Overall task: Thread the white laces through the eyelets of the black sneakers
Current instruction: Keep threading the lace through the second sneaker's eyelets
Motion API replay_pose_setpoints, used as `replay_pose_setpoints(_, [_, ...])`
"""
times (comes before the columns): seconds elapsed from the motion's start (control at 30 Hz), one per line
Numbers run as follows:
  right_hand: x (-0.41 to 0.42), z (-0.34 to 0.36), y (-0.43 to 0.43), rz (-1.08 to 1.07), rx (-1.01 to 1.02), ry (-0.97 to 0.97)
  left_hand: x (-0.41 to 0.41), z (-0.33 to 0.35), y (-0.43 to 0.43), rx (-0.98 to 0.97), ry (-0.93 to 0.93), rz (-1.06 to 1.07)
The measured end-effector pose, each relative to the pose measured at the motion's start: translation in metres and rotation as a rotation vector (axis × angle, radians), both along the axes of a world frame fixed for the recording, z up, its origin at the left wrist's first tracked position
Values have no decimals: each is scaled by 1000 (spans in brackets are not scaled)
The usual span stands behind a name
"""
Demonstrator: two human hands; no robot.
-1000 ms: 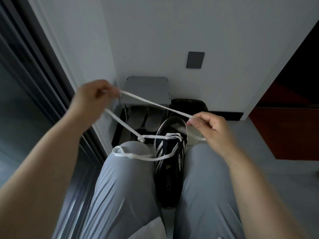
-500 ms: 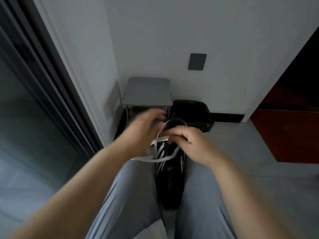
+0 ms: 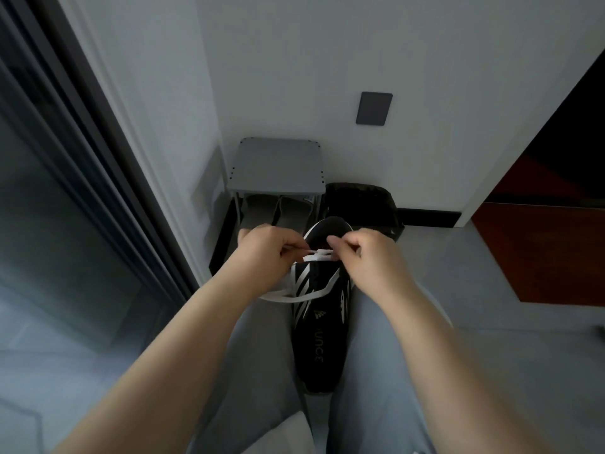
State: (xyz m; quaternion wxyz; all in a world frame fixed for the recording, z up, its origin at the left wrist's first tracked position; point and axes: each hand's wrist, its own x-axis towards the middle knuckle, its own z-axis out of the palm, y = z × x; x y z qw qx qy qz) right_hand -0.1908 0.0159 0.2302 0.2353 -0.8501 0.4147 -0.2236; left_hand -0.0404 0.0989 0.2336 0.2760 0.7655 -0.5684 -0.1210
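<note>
— Whereabouts of the black sneaker (image 3: 322,339)?
— Wedged between two grey-trousered thighs (image 3: 255,371), open collar at the far end.
— And the grip?
— Left hand (image 3: 265,253) at the sneaker's left upper edge, fingers curled, pinching the white lace (image 3: 319,252). Right hand (image 3: 366,257) at its right upper edge, thumb and forefinger nipped on the same lace over the tongue.
— Eyelets?
— Hidden under knuckles and blur; no telling which hole. Lace tips unseen too. Slack loop draped across the sneaker's middle, one end lost behind the left wrist.
— Beyond the sneaker?
— Grey stool (image 3: 278,165), pale slippers (image 3: 278,214) half hidden beneath, dark bag (image 3: 360,201) beside.
</note>
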Motion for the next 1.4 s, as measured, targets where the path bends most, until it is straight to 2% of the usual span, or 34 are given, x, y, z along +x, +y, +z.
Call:
replay_pose_setpoints(0.1, [2, -4, 2, 51, -78, 245, -4, -10, 4, 70, -188, 30])
replay_pose_setpoints(0.2, [12, -8, 10, 124, -47, 305, -10, -16, 3, 129, -280, 31])
replay_pose_setpoints(0.4, [14, -6, 15, 73, 322, 128, -10, -16, 1, 120, -280, 35])
replay_pose_setpoints(0.53, [18, -10, 15, 48, 402, 75, -11, -14, 0, 131, -260, 31])
replay_pose_setpoints(0.9, [27, -15, 6, -38, 469, -40, -3, 2, -11, 295, -355, -145])
replay_pose_setpoints(1.1, [33, -15, 9, -69, 494, -37, -2, 4, -14, 276, -375, -189])
replay_pose_setpoints(1.23, [33, -18, 8, -82, 476, -24, 0, -2, -9, 252, -286, -125])
replay_pose_setpoints(1.33, [35, -22, 7, -87, 453, -7, 0, -11, -1, 100, -148, -60])
replay_pose_setpoints(1.4, [36, -23, 7, -84, 450, -3, 0, -15, 0, 46, -119, -63])
